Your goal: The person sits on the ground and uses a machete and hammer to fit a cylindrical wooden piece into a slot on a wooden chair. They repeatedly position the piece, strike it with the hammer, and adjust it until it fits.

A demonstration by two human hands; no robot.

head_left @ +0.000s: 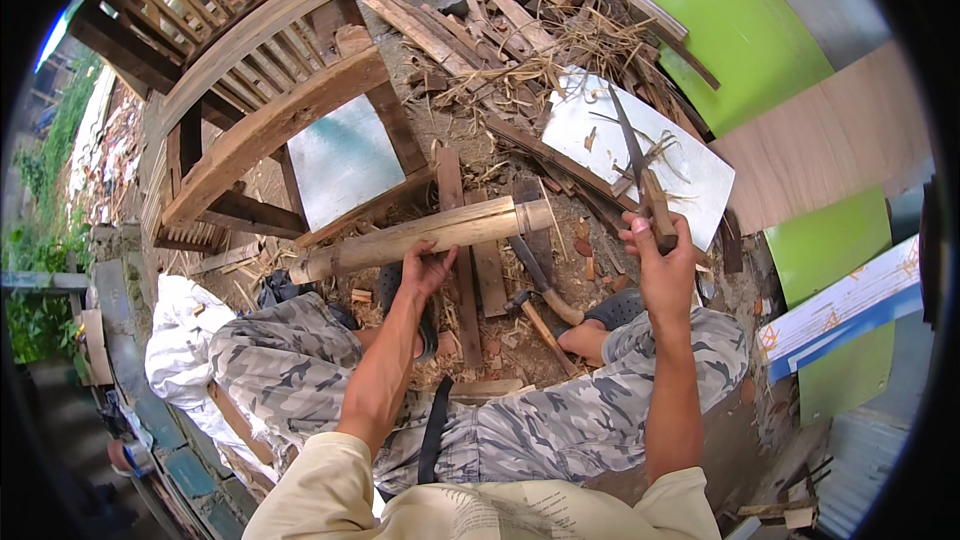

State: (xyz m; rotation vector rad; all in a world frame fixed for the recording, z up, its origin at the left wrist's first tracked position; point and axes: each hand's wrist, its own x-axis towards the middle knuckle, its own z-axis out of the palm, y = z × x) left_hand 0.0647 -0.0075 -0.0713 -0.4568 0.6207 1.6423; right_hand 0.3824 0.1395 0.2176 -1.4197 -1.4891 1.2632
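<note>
Seated among wood scraps, gripping a bamboo pole (425,235) and a saw (640,175).

Left hand (428,267) clasped around the pole near its middle, holding it level above the knees, thick cut end toward the right, other end toward a wooden frame (270,125) on the left. Right hand (662,258) clenched on the saw's wooden handle, blade raised and pointing away over a pale metal sheet (690,165). Saw well apart from the pole, not touching it. On the ground between the feet, a hammer (540,325) and a knife (545,285) lying close together below the pole. Beyond, loose planks (470,15) and dry straw (520,70) heaped on the dirt.
</note>
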